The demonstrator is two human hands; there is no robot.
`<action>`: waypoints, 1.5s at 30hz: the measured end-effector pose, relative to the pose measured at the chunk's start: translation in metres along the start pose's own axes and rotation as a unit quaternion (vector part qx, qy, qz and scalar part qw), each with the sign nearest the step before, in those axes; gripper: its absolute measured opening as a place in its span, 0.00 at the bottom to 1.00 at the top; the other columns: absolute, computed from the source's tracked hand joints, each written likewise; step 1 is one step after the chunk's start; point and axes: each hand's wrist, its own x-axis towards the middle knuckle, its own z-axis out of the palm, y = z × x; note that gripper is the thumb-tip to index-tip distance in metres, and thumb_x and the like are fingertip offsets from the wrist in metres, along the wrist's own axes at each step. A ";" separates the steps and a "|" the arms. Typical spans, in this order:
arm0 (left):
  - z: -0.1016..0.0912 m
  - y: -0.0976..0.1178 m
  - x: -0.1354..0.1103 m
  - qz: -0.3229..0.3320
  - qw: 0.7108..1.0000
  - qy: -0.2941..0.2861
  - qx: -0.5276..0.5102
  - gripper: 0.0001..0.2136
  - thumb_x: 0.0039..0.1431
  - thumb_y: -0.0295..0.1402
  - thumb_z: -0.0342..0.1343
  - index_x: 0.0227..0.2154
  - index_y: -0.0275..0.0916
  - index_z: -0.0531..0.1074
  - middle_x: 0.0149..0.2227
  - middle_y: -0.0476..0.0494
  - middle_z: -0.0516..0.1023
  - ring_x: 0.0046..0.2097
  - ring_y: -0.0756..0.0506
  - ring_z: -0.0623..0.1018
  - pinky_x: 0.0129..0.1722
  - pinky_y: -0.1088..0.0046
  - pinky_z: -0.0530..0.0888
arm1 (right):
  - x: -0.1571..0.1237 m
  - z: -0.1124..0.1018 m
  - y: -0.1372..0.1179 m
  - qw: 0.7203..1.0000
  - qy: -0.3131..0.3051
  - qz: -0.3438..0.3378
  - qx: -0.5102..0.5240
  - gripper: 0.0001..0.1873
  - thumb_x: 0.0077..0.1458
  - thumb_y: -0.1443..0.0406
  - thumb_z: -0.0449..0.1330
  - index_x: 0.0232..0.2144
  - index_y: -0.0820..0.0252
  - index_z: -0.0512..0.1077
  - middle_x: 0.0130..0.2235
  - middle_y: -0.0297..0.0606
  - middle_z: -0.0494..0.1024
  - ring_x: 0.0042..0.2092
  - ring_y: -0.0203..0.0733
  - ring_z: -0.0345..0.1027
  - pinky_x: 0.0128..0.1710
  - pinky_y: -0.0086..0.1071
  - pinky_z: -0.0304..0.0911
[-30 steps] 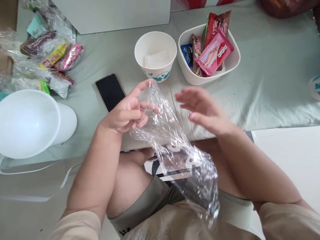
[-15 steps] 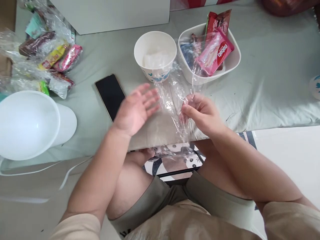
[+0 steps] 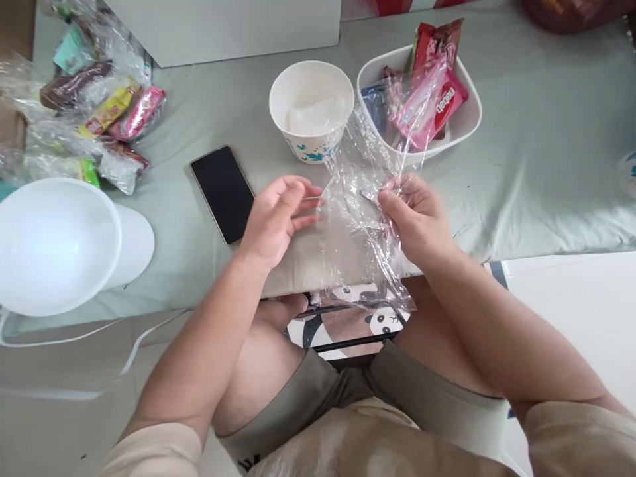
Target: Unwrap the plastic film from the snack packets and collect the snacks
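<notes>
Since half a second ago, the left hand [image 3: 278,218] has closed its fingers on the left edge of the clear plastic bag [image 3: 360,232]; it was open before. The right hand [image 3: 415,218] pinches the right edge. The bag hangs between both hands, long axis running from the lap toward the white snack bowl [image 3: 467,126] and paper cup [image 3: 311,109] beyond.

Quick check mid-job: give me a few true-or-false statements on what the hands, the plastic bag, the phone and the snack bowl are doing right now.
1. Both hands, left hand and right hand, pinch the clear plastic bag. True.
2. The phone lies screen lit. False: its screen is dark.
3. The paper cup stands upright beside the white snack bowl. True.
4. The snack bowl is empty. False: it holds wrapped snacks, a pink wafer pack on top.
</notes>
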 end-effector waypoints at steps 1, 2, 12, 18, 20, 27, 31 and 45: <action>0.002 -0.001 -0.001 -0.025 0.999 -0.028 0.005 0.25 0.45 0.53 0.76 0.37 0.40 0.75 0.38 0.46 0.84 0.34 0.49 0.84 0.31 0.76 0.81 | 0.000 0.001 0.001 1.000 -0.014 0.005 0.003 0.27 0.54 0.41 0.70 0.32 0.53 0.67 0.18 0.22 0.61 0.17 0.28 0.52 0.16 0.27 0.49; 0.003 -0.001 -0.002 -0.048 0.997 -0.049 0.020 0.27 0.42 0.51 0.78 0.37 0.39 0.76 0.38 0.45 0.85 0.33 0.49 0.83 0.30 0.76 0.80 | -0.001 0.001 0.001 1.000 -0.026 0.010 0.006 0.27 0.54 0.40 0.69 0.32 0.53 0.67 0.18 0.22 0.61 0.17 0.29 0.52 0.16 0.27 0.49; 0.009 -0.004 0.001 0.020 0.994 0.106 0.019 0.17 0.55 0.45 0.70 0.27 0.40 0.72 0.23 0.52 0.78 0.24 0.52 0.79 0.21 0.82 0.74 | -0.002 0.002 0.000 0.999 -0.023 0.033 0.012 0.19 0.57 0.49 0.70 0.32 0.53 0.70 0.18 0.23 0.62 0.18 0.30 0.53 0.17 0.27 0.52; 0.009 0.001 -0.002 -0.080 0.996 -0.034 -0.013 0.25 0.44 0.51 0.75 0.38 0.40 0.75 0.33 0.46 0.85 0.29 0.47 0.84 0.25 0.77 0.79 | -0.002 0.004 -0.001 0.999 -0.035 0.034 0.017 0.22 0.54 0.45 0.71 0.32 0.54 0.70 0.19 0.24 0.63 0.19 0.30 0.56 0.18 0.27 0.54; 0.009 0.002 -0.005 -0.124 0.987 -0.104 0.013 0.26 0.41 0.44 0.78 0.40 0.38 0.76 0.31 0.46 0.84 0.28 0.47 0.84 0.24 0.78 0.78 | -0.001 0.004 -0.001 0.998 -0.042 0.034 0.031 0.24 0.54 0.44 0.71 0.33 0.53 0.69 0.18 0.23 0.63 0.19 0.30 0.56 0.18 0.27 0.54; 0.006 0.000 -0.005 -0.082 0.993 -0.071 0.052 0.17 0.54 0.38 0.67 0.46 0.42 0.75 0.25 0.51 0.82 0.23 0.47 0.82 0.19 0.79 0.73 | -0.006 0.001 0.001 0.985 -0.154 0.068 -0.046 0.20 0.62 0.53 0.65 0.51 0.55 0.72 0.21 0.27 0.76 0.23 0.36 0.70 0.23 0.29 0.62; 0.000 0.001 -0.003 -0.077 0.989 -0.106 0.064 0.21 0.57 0.38 0.64 0.53 0.45 0.72 0.23 0.53 0.81 0.20 0.48 0.81 0.17 0.81 0.71 | -0.007 0.002 0.001 0.992 -0.113 0.026 -0.040 0.16 0.65 0.58 0.62 0.54 0.50 0.73 0.18 0.22 0.65 0.19 0.33 0.60 0.20 0.30 0.56; -0.018 0.004 -0.005 -0.026 0.982 -0.164 0.096 0.10 0.57 0.40 0.68 0.40 0.43 0.83 0.26 0.48 0.83 0.23 0.47 0.81 0.20 0.75 0.75 | -0.007 -0.003 0.004 0.989 -0.103 -0.088 -0.060 0.07 0.60 0.57 0.65 0.35 0.52 0.80 0.46 0.40 0.81 0.44 0.43 0.77 0.41 0.37 0.74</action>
